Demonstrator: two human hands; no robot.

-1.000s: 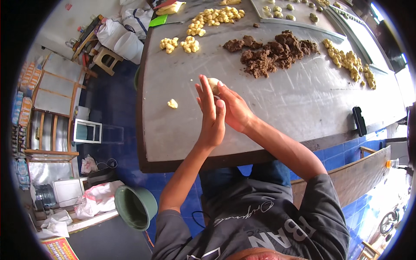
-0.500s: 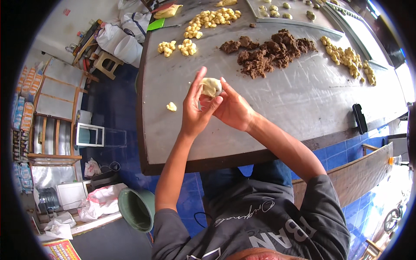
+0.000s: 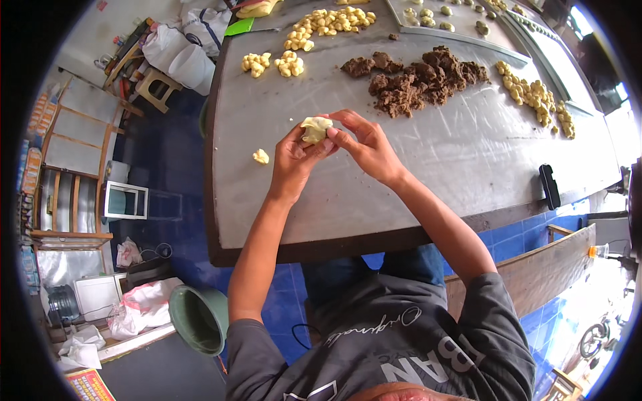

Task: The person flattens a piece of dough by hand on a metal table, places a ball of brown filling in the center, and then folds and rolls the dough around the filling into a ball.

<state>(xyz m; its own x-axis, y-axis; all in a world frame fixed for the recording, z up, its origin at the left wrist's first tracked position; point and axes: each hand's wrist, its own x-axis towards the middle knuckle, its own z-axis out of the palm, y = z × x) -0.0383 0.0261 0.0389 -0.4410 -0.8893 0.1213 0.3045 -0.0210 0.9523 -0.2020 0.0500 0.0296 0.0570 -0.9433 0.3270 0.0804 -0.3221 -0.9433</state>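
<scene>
Over the steel-topped table (image 3: 321, 214), my left hand (image 3: 294, 157) is closed round a pale, thin, crumpled piece of dough (image 3: 314, 128). The fingers and thumb of my right hand (image 3: 364, 144) pinch that dough at its right side. A small scrap of pale dough (image 3: 261, 156) lies just left of my hands. Beyond them are small heaps of yellow dough pieces (image 3: 289, 64) and a large crumbly brown mound (image 3: 414, 87). Whatever lies inside the held dough is hidden.
A tray of greenish balls (image 3: 461, 47) stands at the back. More yellow pieces (image 3: 528, 90) and a black oblong object (image 3: 550, 187) lie to the right. A wooden bench (image 3: 528, 267) is below right. A green tub (image 3: 199, 321) and a plastic stool (image 3: 157, 90) stand left.
My hands went from pressed palm to palm to pinching the dough, which shows flattened and crumpled. They shifted slightly left, and my right fingers have curled over onto the dough's edge.
</scene>
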